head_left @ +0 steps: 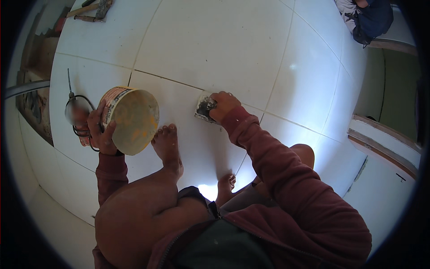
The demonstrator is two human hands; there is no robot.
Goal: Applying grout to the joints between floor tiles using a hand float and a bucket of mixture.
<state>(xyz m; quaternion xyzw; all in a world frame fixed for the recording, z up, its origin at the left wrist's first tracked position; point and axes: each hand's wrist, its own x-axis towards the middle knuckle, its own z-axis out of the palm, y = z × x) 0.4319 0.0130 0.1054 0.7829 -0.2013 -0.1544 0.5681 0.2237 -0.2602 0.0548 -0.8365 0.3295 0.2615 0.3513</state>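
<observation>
A person is crouching barefoot on a white tiled floor (233,40), seen from above. At far left a drill-like tool (74,110) is lying on the tiles, partly blurred. Just beside it the left hand (102,132) is gripping a round tub (130,119) — fingers curled over the near rim, thumb outside, tipping the mouth toward the camera. Yellowish paste is coating its inside; it looks light and stiff, a thin wall that may flex, so the rim seems the natural place to hold it, though smeared paste could make it slick. A bare foot (168,148) is resting between the hands. To the right, the right hand (224,105) is pressing a small flat pad (205,107) — dark and smeared — onto the floor beside a grout line (170,80); the fingers are closed over its top. It looks thin and light, best held flat from above. At top left hammers (92,11) are lying; at top right another person's clothing (369,18) is showing.
</observation>
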